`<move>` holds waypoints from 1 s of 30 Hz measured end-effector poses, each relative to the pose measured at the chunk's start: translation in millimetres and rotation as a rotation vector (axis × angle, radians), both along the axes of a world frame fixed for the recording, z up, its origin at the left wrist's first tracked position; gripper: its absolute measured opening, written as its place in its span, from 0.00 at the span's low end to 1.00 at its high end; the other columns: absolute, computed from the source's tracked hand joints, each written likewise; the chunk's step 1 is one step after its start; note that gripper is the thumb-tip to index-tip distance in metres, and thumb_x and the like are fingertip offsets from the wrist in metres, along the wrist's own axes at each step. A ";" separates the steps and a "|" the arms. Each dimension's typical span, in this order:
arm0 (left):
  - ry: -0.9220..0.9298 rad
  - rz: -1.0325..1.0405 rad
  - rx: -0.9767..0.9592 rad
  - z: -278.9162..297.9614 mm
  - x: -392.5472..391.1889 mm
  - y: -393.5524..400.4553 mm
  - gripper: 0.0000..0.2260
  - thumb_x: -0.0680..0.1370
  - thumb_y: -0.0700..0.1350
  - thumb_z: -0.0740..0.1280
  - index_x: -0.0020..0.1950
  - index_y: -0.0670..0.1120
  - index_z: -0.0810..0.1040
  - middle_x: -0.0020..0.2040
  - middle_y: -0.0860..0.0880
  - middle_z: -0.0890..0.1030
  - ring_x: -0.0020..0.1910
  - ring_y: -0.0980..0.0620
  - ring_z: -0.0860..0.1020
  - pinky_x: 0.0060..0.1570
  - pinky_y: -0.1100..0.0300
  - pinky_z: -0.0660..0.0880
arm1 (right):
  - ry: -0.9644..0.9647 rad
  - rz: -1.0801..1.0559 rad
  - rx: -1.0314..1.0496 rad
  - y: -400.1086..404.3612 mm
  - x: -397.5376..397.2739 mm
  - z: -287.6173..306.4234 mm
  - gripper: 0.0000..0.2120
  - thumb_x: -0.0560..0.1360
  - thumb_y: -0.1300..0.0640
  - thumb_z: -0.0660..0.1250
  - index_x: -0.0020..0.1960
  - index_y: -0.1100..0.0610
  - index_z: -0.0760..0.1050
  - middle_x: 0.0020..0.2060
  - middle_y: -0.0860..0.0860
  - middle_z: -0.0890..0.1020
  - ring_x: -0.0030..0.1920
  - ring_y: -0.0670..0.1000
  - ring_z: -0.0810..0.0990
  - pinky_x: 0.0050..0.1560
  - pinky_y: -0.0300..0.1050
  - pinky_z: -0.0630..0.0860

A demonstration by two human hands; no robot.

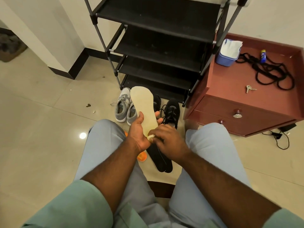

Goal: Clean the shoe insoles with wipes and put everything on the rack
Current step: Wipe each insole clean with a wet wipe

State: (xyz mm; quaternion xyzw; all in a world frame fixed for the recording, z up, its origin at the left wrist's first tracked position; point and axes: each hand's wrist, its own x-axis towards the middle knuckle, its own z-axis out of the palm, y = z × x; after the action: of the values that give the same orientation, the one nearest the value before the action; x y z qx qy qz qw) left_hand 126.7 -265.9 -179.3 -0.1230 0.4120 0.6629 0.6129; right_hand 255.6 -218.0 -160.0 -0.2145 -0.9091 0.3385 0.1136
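Head view: blue tub (225, 59) holds white wipes (230, 46).

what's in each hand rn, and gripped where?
Left hand grips the pale insole around its lower half, near the heel. Right hand pinches a crumpled wipe against the heel end.

A seated person holds an insole (143, 104) up between the knees. Two more insoles (162, 160) lie on the floor beneath the hands. Ahead stand two pairs of shoes (122, 111), the rack (158, 46) behind them. Right of the rack, a cabinet (230, 96) carries a wipes tub (227, 54), cord (271, 71) and keys (250, 89).
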 end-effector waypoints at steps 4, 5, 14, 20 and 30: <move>0.015 0.001 0.011 2.5 9.3 1.5 0.25 0.84 0.59 0.50 0.72 0.45 0.71 0.57 0.43 0.83 0.55 0.44 0.80 0.56 0.49 0.75 | -0.078 -0.321 -0.017 21.3 -4.5 -10.4 0.11 0.76 0.60 0.65 0.56 0.56 0.80 0.49 0.52 0.81 0.50 0.54 0.74 0.51 0.50 0.72; 0.009 0.004 0.006 2.5 9.3 1.7 0.26 0.83 0.60 0.51 0.73 0.45 0.70 0.57 0.43 0.83 0.55 0.44 0.80 0.53 0.49 0.76 | -0.089 -0.285 0.000 19.5 -4.5 -8.3 0.11 0.75 0.61 0.66 0.56 0.56 0.80 0.49 0.52 0.81 0.50 0.54 0.73 0.50 0.47 0.71; -0.005 -0.124 -0.046 0.9 16.8 7.8 0.33 0.80 0.68 0.46 0.58 0.44 0.79 0.46 0.43 0.85 0.43 0.46 0.85 0.42 0.55 0.79 | -0.050 -0.413 -0.195 21.4 -7.0 -15.3 0.10 0.74 0.62 0.67 0.53 0.54 0.81 0.47 0.50 0.80 0.49 0.54 0.77 0.51 0.54 0.76; -0.016 -0.106 -0.086 -5.1 2.5 6.2 0.33 0.80 0.69 0.49 0.62 0.42 0.77 0.49 0.43 0.84 0.44 0.46 0.85 0.45 0.51 0.78 | 0.037 -0.112 -0.171 -3.7 -4.2 8.8 0.09 0.73 0.64 0.68 0.52 0.58 0.81 0.47 0.52 0.82 0.50 0.49 0.76 0.51 0.40 0.72; 0.016 -0.238 -0.145 1.4 3.4 -2.1 0.36 0.78 0.71 0.47 0.58 0.43 0.78 0.50 0.45 0.79 0.48 0.48 0.80 0.50 0.54 0.76 | 0.010 0.059 -0.117 -2.7 1.8 7.3 0.11 0.72 0.66 0.69 0.53 0.59 0.81 0.46 0.52 0.82 0.49 0.48 0.77 0.51 0.34 0.70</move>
State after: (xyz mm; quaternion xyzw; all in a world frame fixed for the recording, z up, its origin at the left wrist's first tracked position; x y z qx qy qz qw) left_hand 130.1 -268.0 -177.9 -0.1120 0.4754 0.5549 0.6734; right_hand 257.3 -220.7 -152.7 -0.1923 -0.8931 0.3955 0.0952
